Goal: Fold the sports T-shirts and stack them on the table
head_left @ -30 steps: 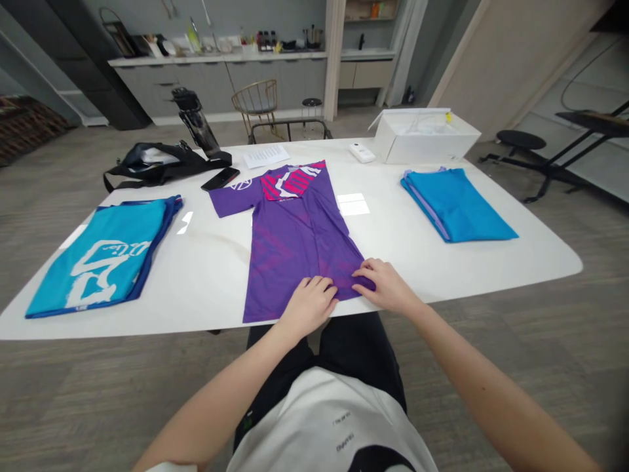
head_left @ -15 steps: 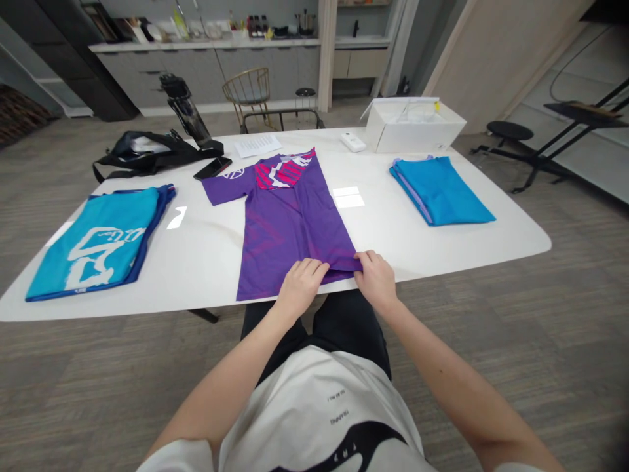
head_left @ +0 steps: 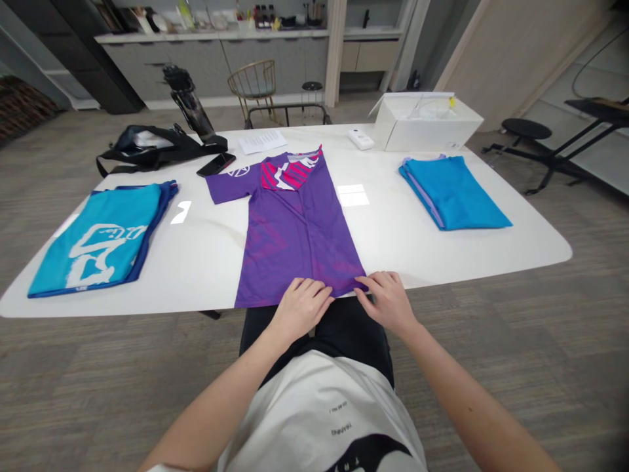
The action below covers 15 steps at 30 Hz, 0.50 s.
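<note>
A purple T-shirt (head_left: 299,242) with a red-and-white patterned upper part lies on the white table, its collar away from me. One short sleeve sticks out to the left; the right side is folded inward. At the near hem, my left hand (head_left: 304,305) is closed on the fabric near the middle, fingers on top and thumb hidden. My right hand (head_left: 386,298) pinches the hem's right corner between thumb and fingers. The hem sits flat along the table's front edge.
Folded teal and navy clothes (head_left: 98,239) lie left, a folded blue garment (head_left: 455,193) right. Farther back are a black bag (head_left: 147,147), a dark bottle (head_left: 189,105), a phone (head_left: 216,164), paper (head_left: 263,141), a white device (head_left: 360,139) and a white box (head_left: 425,124).
Both hands have come down toward me with the hem. Its raised right part now lies flatter at the table edge, and the right hand's fingers are a little more spread.
</note>
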Motion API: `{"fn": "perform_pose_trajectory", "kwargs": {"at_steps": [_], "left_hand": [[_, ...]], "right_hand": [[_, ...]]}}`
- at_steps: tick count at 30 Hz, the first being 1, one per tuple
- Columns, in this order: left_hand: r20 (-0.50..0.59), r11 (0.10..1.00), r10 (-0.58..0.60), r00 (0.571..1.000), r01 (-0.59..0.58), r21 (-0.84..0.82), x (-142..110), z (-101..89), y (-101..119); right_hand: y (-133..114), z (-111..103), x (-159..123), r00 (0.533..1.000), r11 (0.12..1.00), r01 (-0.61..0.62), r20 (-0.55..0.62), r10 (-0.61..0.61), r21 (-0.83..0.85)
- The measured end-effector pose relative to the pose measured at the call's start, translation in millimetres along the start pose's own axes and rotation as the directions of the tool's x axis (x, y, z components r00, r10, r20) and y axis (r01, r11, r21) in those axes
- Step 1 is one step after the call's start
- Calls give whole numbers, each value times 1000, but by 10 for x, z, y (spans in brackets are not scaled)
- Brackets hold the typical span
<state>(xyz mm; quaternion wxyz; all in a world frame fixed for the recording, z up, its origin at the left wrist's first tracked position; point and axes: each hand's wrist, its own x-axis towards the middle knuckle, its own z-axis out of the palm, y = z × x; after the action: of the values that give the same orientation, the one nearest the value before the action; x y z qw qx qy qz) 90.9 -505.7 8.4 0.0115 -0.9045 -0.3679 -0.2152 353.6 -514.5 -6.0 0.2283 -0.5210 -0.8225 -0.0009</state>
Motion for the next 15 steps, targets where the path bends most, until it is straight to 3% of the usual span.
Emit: {"fn": "perform_pose_trajectory", "kwargs": {"at_steps": [3,5,7,10,15], "left_hand": [[-127,992,-127,984,123,-37,-24,18,-10],[-148,979,-204,968,198,-52,-11,19,-38],[-78,977,-214,974,213,-18,26,24,-68],[66,989,-148,987,146,34,86,47,-82],[140,991,-133,981,132,12,40,52,2]], "right_hand": [[-59,-87,37,998,1000,-6,-61,7,28],[-77,-128,87,993,997,-56,-103,60,43],[-77,-145,156,992,993,-88,-89,95,85],[-49,-120,261,996,983,-83,0,84,163],[15,-23,304,983,994,-50,183,32,96]]}}
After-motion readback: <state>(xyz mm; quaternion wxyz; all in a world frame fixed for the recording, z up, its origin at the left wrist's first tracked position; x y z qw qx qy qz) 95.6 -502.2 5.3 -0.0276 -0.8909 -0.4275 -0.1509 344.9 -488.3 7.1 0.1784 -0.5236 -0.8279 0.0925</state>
